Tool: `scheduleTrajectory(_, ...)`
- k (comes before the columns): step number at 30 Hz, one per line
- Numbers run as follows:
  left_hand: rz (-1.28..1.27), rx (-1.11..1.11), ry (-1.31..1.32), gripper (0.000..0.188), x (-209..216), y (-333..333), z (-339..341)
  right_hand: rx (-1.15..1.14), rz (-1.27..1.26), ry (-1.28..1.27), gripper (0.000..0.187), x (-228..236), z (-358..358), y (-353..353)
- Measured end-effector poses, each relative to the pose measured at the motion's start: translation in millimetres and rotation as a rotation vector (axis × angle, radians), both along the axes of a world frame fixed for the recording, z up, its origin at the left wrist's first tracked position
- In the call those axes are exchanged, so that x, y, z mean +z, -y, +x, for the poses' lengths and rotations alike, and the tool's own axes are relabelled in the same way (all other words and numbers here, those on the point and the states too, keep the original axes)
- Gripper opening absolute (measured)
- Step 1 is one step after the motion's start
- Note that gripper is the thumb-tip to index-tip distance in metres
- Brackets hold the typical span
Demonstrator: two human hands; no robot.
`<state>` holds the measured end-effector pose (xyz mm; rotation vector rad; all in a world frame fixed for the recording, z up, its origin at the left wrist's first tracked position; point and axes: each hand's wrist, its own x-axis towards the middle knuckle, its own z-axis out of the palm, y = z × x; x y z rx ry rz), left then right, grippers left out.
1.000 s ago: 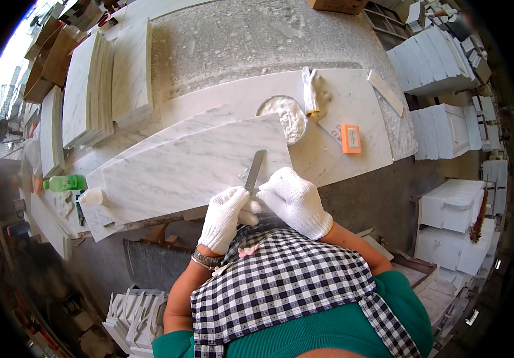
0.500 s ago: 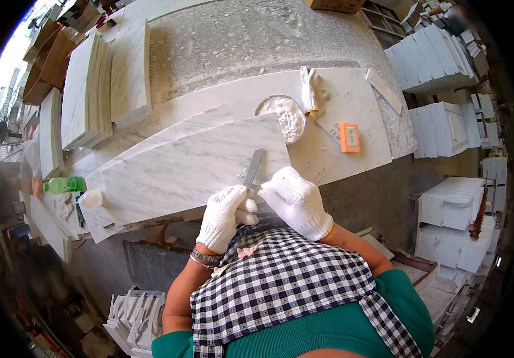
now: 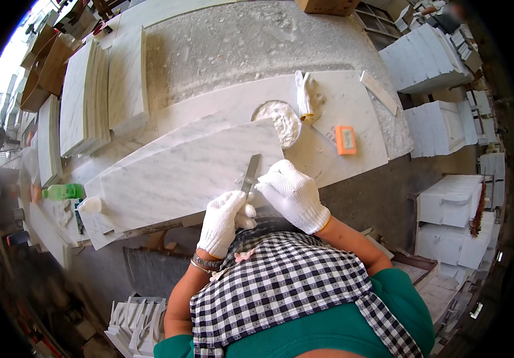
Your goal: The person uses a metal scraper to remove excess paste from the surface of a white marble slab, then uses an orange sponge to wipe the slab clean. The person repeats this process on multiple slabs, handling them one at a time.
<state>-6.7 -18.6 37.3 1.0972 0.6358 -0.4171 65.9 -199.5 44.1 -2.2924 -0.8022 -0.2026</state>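
My left hand (image 3: 226, 221), in a white knit glove, grips a flat grey metal blade (image 3: 250, 171) that points up and away over the near edge of a marble slab (image 3: 179, 167). Close beside it on the right is my right hand (image 3: 290, 194), also gloved, its fingers pinched together near the blade's middle. Whatever that pinch holds, if anything, is too small to make out. Beyond the slab's right end stands a round bowl of white paste (image 3: 282, 121), partly covered by the slab.
An empty white glove (image 3: 304, 98) and an orange box (image 3: 346, 140) lie right of the bowl. Upright marble slabs (image 3: 84, 95) stand at the far left. A green bottle (image 3: 63, 191) and a white cup (image 3: 91, 206) are at the left; stacked pale slabs (image 3: 427, 59) at the right.
My right hand has shifted slightly up and left along the blade, its fingers still pinched. The left hand keeps its hold on the blade, nearly in place. The view has tilted a little.
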Motion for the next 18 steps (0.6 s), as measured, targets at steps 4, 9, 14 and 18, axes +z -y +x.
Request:
scheduleTrajectory(4,-0.008,-0.015,0.006,0.03,-3.0,1.4,-0.6,-0.124,-0.179,0.094,0.009,2.9,16.3,9.9)
scheduleTrajectory(9,-0.008,0.004,0.01,0.031,-5.1,1.7,-1.5,-0.086,-0.114,0.067,0.007,-2.4,9.7,5.5)
scheduleTrajectory(14,0.02,-0.014,0.035,0.031,-9.8,-0.4,-2.5,-0.064,-0.117,0.053,0.007,2.6,12.9,7.0)
scheduleTrajectory(18,-0.006,0.009,0.024,0.031,-10.0,1.3,-2.6,-0.075,-0.14,0.042,0.008,4.1,13.3,9.8)
